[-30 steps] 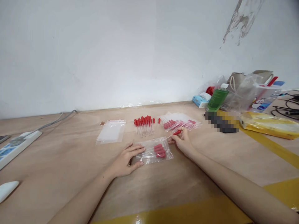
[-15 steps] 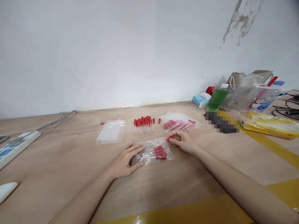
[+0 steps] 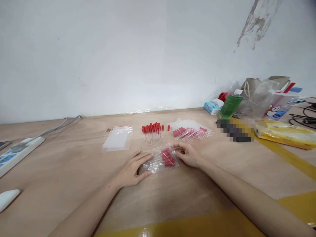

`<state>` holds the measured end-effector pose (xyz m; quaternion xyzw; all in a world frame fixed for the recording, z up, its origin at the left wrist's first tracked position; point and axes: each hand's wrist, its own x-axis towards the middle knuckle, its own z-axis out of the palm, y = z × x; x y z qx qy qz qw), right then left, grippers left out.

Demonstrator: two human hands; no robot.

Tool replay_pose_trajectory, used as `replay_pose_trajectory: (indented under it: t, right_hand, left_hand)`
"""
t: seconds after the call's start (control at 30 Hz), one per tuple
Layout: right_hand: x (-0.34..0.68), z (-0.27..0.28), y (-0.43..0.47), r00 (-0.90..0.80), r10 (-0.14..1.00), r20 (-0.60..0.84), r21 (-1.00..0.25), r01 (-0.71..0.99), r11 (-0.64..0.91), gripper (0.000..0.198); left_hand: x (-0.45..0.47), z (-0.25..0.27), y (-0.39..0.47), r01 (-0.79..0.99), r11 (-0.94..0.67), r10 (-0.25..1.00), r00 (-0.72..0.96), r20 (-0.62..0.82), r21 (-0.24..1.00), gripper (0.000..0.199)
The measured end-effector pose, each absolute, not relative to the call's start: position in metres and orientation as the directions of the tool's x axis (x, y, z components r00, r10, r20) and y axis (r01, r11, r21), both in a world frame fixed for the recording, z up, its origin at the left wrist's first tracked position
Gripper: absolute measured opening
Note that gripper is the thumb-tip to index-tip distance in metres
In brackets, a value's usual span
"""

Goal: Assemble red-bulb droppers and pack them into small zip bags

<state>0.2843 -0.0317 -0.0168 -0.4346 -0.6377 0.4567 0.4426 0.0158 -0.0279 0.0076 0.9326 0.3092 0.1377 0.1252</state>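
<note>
A clear zip bag (image 3: 158, 164) lies flat on the table with several red-bulbed droppers (image 3: 168, 157) inside, their bulbs toward its right end. My left hand (image 3: 137, 168) rests on the bag's left end, fingers spread and thumb along the near side. At the right end, the fingers of my right hand (image 3: 185, 154) are closed on the bag's edge beside the bulbs; the fingertips are partly hidden. Beyond the bag, a row of loose droppers (image 3: 153, 128) with red bulbs and thin clear tubes lies on the table.
Flat unfilled zip bags (image 3: 118, 138) lie at the back left. A pile of bags with red-bulbed droppers (image 3: 191, 130) is at the back right. Farther right are a green bottle (image 3: 230, 105), a tissue pack (image 3: 212, 107) and a yellow package (image 3: 283, 133). A power strip (image 3: 21, 154) lies left.
The red dropper that my right hand held at the bag's mouth is now in the bag with the others. My right hand has moved slightly down onto the bag's edge. My left hand stays put.
</note>
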Motion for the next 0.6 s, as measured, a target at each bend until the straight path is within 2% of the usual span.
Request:
replay_pose_trajectory:
  t: [0.1, 0.2, 0.33, 0.4, 0.47, 0.53, 0.6]
  right_hand:
    - [0.285, -0.015, -0.032, -0.139, 0.978, 0.158, -0.966, 0.183, 0.182, 0.028]
    - [0.287, -0.014, -0.028, 0.005, 0.980, 0.199, -0.923, 0.337, 0.186, 0.026]
    - [0.286, -0.018, -0.023, -0.040, 0.992, 0.117, -0.881, 0.457, 0.122, 0.027]
    - [0.284, -0.021, -0.023, -0.017, 0.997, 0.075, -0.915, 0.397, 0.076, 0.027]
    - [0.282, -0.021, -0.024, -0.014, 1.000, -0.002, -0.967, 0.255, 0.002, 0.036]
    - [0.280, -0.018, -0.026, -0.083, 0.991, -0.107, -0.990, 0.100, -0.098, 0.047]
    - [0.280, -0.011, -0.030, -0.194, 0.968, -0.161, -0.987, 0.014, -0.161, 0.046]
  left_hand:
    - [0.016, 0.007, -0.027, 0.543, -0.777, 0.610, 0.773, 0.173, 0.317, 0.054]
    - [0.016, 0.008, -0.027, 0.543, -0.779, 0.607, 0.778, 0.161, 0.314, 0.052]
    - [0.017, 0.010, -0.027, 0.526, -0.787, 0.594, 0.788, 0.164, 0.321, 0.051]
    - [0.017, 0.010, -0.027, 0.514, -0.792, 0.585, 0.794, 0.165, 0.330, 0.051]
    - [0.017, 0.010, -0.027, 0.505, -0.796, 0.576, 0.802, 0.158, 0.334, 0.051]
    - [0.017, 0.010, -0.027, 0.498, -0.803, 0.565, 0.810, 0.155, 0.327, 0.051]
    - [0.017, 0.009, -0.029, 0.502, -0.807, 0.569, 0.802, 0.182, 0.310, 0.051]
